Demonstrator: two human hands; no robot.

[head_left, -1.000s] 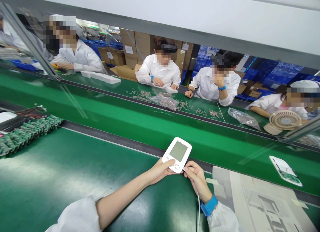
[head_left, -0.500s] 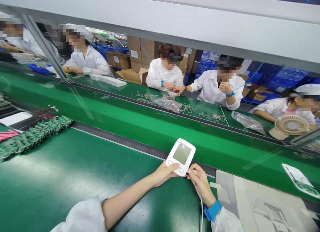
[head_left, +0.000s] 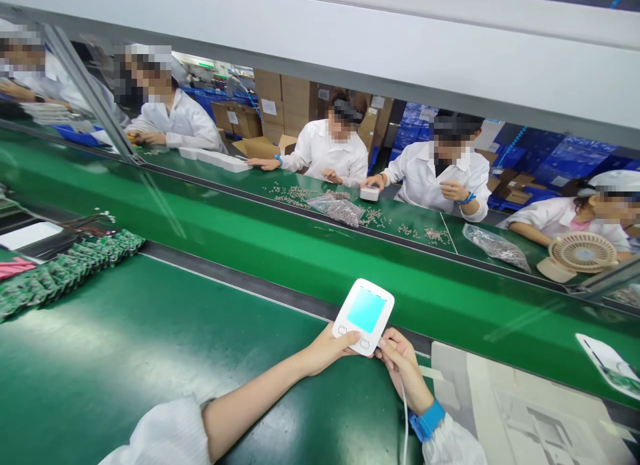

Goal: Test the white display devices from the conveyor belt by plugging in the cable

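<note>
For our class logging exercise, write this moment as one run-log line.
left hand: grips white device | right hand: pinches white cable at device's edge | screen: lit cyan | wristband: blue, right wrist

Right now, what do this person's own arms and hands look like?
The left hand and right hand are gloveless. A loose white fabric left sleeve leaves much of the forearm bare; a white fabric right sleeve ends at a bright-blue wristband.

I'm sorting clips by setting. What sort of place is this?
Probably a factory floor for assembling small electronics: there is a row of green circuit boards, people in white coats with heaps of small parts before them, and a white device in the left hand.
</note>
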